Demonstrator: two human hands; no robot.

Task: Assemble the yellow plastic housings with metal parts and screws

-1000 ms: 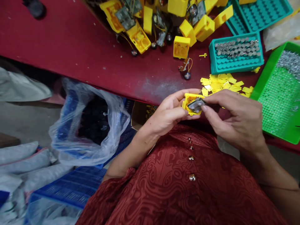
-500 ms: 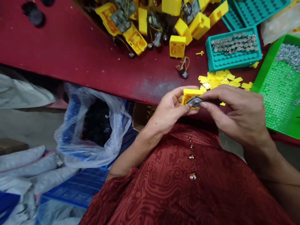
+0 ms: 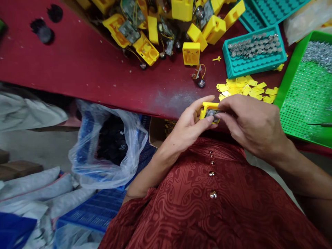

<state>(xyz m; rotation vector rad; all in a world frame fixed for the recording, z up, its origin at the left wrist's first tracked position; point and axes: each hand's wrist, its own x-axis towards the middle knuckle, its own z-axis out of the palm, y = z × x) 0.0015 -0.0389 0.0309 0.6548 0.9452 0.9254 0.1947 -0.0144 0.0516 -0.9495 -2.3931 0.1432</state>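
My left hand (image 3: pixel 190 119) is closed round a small open yellow plastic case (image 3: pixel 207 105), its thumb pressing on a dark grey plastic insert (image 3: pixel 211 113) that sits within the case walls. My right hand (image 3: pixel 249 121) is closed in a pinch at the right side of the case, thumb and fingertips on the edge of the insert. Those fingers partly hide the case's right end. Just beyond lie flat yellow plastic pieces (image 3: pixel 240 86) in a loose pile. A small circuit board (image 3: pixel 197 72) is wired to a round black part (image 3: pixel 201 83) on the red table.
Yellow cases (image 3: pixel 190 53) with wired parts crowd the far side. Teal trays (image 3: pixel 241 71) hold round metal cells. To the right, a green basket (image 3: pixel 293 117) contains small metal pieces and a thin dark tool (image 3: pixel 320 124). A plastic-lined blue crate (image 3: pixel 86 135) stands below left.
The grey insert was tilted up out of the yellow case and now lies flatter inside it. My right fingers have moved slightly left and down with it. The whole view has shifted a little.
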